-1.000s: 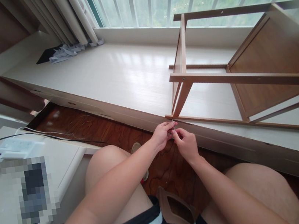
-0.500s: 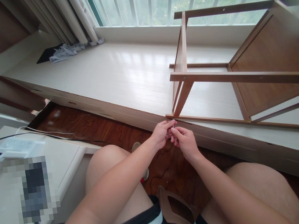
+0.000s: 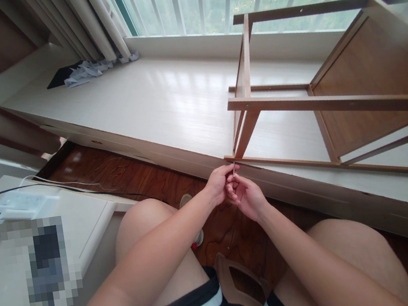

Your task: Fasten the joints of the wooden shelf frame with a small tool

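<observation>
Both hands, left hand [image 3: 219, 185] and right hand [image 3: 246, 198], pinch a small metal pin [image 3: 233, 169] beside the wooden frame [image 3: 258, 105]; a loosened pinch risks dropping it.

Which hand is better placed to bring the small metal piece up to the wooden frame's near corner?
Left, probably: the left hand pinches the small metal piece just below the wooden frame corner; the right hand sits lower.
</observation>
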{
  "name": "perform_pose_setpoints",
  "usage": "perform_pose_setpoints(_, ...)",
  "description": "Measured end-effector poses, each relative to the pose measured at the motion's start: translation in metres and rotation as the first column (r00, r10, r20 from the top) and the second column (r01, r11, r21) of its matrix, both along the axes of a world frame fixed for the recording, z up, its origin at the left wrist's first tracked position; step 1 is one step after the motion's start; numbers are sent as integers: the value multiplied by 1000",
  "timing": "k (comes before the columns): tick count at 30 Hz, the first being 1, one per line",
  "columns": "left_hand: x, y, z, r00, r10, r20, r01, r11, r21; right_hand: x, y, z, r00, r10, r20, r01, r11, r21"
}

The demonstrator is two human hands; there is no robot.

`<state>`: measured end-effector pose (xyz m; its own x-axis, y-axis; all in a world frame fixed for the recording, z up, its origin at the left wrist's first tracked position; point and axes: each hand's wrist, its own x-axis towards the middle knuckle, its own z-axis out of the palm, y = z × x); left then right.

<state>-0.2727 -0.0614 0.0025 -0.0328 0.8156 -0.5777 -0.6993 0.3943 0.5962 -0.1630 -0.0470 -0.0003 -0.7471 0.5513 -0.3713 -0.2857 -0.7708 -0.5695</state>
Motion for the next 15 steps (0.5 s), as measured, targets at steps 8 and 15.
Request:
perform_pose_setpoints(8,3,-2,-1,1000,-2,-24,3,998,69,2,-6,-6,912,-222,345,3,845,535)
perform_pose_setpoints(15,1,1,-7,998,57,-28,-55,994,92,5,-2,-2,813,-388,434,-103,638,763)
